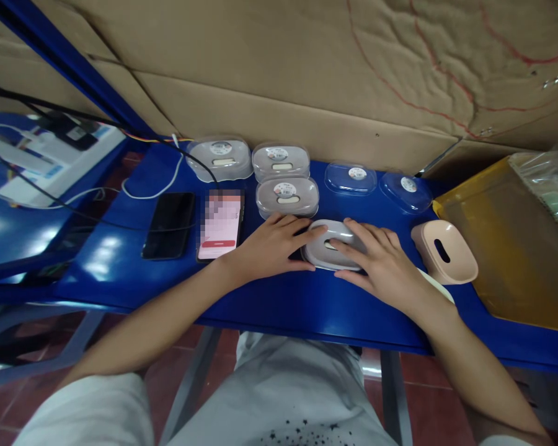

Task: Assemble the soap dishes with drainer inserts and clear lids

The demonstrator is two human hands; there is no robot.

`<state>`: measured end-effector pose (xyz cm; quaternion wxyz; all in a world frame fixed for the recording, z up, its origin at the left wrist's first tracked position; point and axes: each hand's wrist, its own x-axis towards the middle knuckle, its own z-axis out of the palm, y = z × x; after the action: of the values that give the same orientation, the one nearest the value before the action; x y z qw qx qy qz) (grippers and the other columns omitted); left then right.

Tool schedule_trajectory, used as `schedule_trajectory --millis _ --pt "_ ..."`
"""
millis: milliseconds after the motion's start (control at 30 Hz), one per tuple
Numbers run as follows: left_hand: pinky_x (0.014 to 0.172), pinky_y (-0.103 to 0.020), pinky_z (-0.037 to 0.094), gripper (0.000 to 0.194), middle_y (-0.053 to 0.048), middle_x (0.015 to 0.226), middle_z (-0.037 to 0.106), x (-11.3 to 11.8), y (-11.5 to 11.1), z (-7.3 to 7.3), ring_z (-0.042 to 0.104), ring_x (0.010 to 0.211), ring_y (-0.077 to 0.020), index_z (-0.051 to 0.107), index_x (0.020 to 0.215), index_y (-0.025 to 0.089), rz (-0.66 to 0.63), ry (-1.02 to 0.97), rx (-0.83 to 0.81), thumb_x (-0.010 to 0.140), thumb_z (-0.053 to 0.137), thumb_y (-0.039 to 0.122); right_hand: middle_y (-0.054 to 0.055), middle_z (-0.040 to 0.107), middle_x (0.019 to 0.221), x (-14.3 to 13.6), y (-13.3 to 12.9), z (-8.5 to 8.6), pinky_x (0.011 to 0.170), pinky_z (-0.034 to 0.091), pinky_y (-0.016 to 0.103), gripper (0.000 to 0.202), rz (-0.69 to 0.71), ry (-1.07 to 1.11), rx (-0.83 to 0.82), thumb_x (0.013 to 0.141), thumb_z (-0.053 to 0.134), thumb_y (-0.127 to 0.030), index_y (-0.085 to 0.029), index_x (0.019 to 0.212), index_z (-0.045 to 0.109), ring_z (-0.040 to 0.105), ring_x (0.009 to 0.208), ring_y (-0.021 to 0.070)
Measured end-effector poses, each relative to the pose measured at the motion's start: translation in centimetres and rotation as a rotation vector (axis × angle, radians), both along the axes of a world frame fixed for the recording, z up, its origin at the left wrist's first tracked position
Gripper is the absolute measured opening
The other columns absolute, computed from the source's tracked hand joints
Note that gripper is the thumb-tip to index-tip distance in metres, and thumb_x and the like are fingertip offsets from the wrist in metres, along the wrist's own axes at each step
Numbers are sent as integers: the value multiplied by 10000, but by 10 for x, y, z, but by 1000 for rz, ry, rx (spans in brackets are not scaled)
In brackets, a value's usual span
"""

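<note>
A grey oval plastic box with a slot in its top stands on the blue table between my hands. My left hand grips its left side, fingers reaching over the top edge. From the right, my right hand grips the same box, with one finger near the slot. Just behind my left hand is a grey box under a clear lid with a round sticker. Beyond my right hand sits a beige box with a dark slot, tilted. A pale flat piece is partly hidden by my right wrist.
Two more lidded boxes stand at the back, against the cardboard. Two loose clear lids lie to their right. Left are a dark phone, a lit phone and cables. A yellow-taped carton bounds the right side.
</note>
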<state>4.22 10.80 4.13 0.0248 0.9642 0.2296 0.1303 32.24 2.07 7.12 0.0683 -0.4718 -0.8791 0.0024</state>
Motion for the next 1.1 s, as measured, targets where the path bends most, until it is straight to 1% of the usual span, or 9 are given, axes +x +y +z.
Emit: schedule_trajectory --millis 200,300,400,500,633,733,833,933,1100 --pt "1179 -529 444 746 -203 1516 654 -2 -1 1 634 1359 -376 551 1596 184 -21 42 4 1002 731 598 131 395 1763 2 2 -7 1170 453 699 555 11 58 -114 1042 683 -409 -355 1583 572 440 1553 457" --pt "1199 -561 427 714 -226 1621 551 -1 -2 1 559 1450 -404 565 1586 203 -11 3 8 1016 703 610 80 358 1788 8 5 1 1186 456 704 615 7 125 -189 1049 658 -476 -446 1637 482 437 1569 446" --pt "1200 -557 425 673 -217 1621 549 0 -4 4 550 1456 -403 593 1550 199 -10 0 0 1025 694 607 37 361 1790 24 12 14 1216 445 667 614 -67 191 -230 1094 554 -515 -486 1682 376 456 1574 397" --pt "1189 -524 432 639 -187 1566 604 1 -6 8 583 1411 -383 634 1491 186 -12 8 -17 1026 684 622 88 467 1726 54 25 16 1248 389 661 590 -236 195 -117 1114 481 -512 -391 1686 399 475 1563 383" --pt "1171 -522 437 605 -188 1530 632 0 -6 11 603 1378 -377 670 1432 165 -33 -8 -3 1031 678 619 222 498 1670 100 44 -7 1227 332 716 665 -488 78 39 1086 481 -560 -207 1650 464 456 1546 464" --pt "1153 -534 445 596 -194 1518 641 -1 -5 11 611 1367 -383 678 1416 151 -47 -22 10 1034 679 610 231 557 1591 121 50 -23 1212 321 722 640 -565 83 64 1072 483 -604 -199 1563 549 483 1508 470" --pt "1139 -529 452 587 -187 1504 657 -1 -4 11 623 1350 -382 689 1389 157 -45 -20 15 1032 676 623 179 641 1441 123 50 -24 1182 355 694 580 -553 111 41 1029 543 -696 -274 1415 645 590 1379 430" --pt "1157 -511 442 628 -176 1497 668 -2 -4 10 625 1355 -370 648 1450 170 -38 -25 1 1027 680 633 196 612 1438 115 51 -18 1132 397 711 659 -557 93 22 988 571 -756 -279 1441 605 594 1349 450" --pt "1204 -506 413 732 -169 1524 657 -2 -3 9 606 1403 -362 507 1602 181 -24 -74 -86 1024 716 578 213 594 1471 106 57 -14 1095 410 757 642 -599 103 28 994 586 -688 -254 1467 586 576 1375 483"
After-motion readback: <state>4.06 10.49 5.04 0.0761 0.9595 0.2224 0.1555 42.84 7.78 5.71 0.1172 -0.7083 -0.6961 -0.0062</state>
